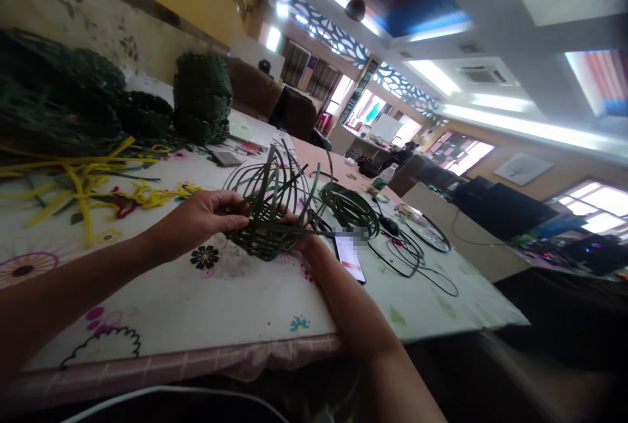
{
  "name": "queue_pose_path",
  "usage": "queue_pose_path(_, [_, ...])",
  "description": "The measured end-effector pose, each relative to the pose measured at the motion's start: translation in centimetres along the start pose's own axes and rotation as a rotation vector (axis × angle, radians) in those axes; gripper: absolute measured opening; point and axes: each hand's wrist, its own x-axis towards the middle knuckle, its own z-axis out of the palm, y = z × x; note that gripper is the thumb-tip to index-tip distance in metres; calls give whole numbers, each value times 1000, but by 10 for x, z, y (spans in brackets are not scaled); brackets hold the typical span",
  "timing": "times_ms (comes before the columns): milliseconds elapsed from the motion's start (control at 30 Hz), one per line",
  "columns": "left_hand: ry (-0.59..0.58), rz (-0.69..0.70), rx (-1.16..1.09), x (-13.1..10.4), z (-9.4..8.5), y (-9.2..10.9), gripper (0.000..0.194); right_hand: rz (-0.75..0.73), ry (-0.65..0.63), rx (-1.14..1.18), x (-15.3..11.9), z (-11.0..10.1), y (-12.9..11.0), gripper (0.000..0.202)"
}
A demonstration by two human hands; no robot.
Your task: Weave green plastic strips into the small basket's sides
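A partly woven basket [267, 236] of dark green flat strips sits between my hands above the table, its loose strip ends curving upward and outward. My left hand [218, 214] grips its left side, thumb outside and fingers partly hidden behind the strips. On the right side, my right hand [299, 230] holds the weave, with most of its fingers hidden by strips. A long strip runs rightward past that hand, over a lit phone [349, 256] lying on the table. Just behind the phone lies a coil of green strip [349, 208].
Yellow strips [81, 181] and finished-looking dark green woven baskets [203, 97] occupy the table's left side. A computer mouse [390, 225], thin black loops [412, 259] and a plastic bottle [384, 176] are to the right. The flowered tablecloth [220, 312] ends at the near edge.
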Motion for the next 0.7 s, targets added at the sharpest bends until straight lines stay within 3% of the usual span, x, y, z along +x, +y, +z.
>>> queue_pose_path(267, [38, 65, 25, -2, 3, -5, 23, 20, -71, 62, 0, -2, 1, 30])
queue_pose_path(700, [136, 60, 4, -2, 8, -5, 29, 35, -57, 103, -4, 0, -1, 29])
